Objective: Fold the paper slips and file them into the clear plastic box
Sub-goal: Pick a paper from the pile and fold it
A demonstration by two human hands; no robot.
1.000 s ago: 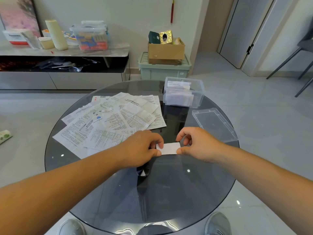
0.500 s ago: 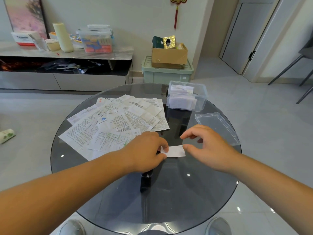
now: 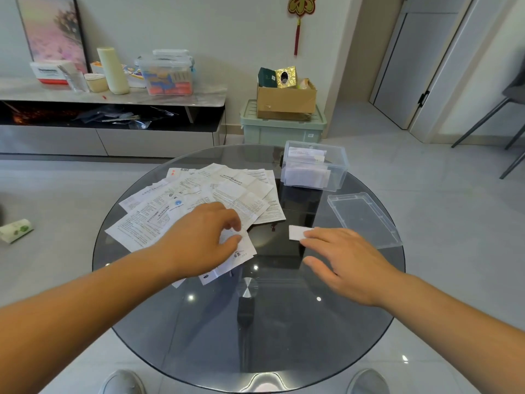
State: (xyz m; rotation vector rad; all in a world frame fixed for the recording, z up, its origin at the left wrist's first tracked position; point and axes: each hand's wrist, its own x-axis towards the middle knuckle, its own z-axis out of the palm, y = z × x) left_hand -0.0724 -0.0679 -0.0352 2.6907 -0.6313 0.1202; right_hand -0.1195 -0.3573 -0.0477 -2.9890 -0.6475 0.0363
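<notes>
A small white folded slip (image 3: 295, 232) lies flat on the round glass table (image 3: 284, 331). The straight fingertips of my right hand (image 3: 346, 260) rest on its right end. My left hand (image 3: 199, 240) is over the near edge of the spread of unfolded printed slips (image 3: 199, 189). Its thumb and curled fingers pinch the nearest sheet (image 3: 240, 253). The clear plastic box (image 3: 339, 177) stands open at the table's far right, with several folded slips standing inside.
The box's clear lid (image 3: 366, 220) lies upside down to the right of my right hand. Beyond the table are a green crate with a cardboard box (image 3: 287, 100), a low shelf unit (image 3: 113, 95) and chair legs (image 3: 483, 123).
My left hand let go of the folded slip and moved left onto the paper pile. My right hand slid the folded slip right and now rests flat on it.
</notes>
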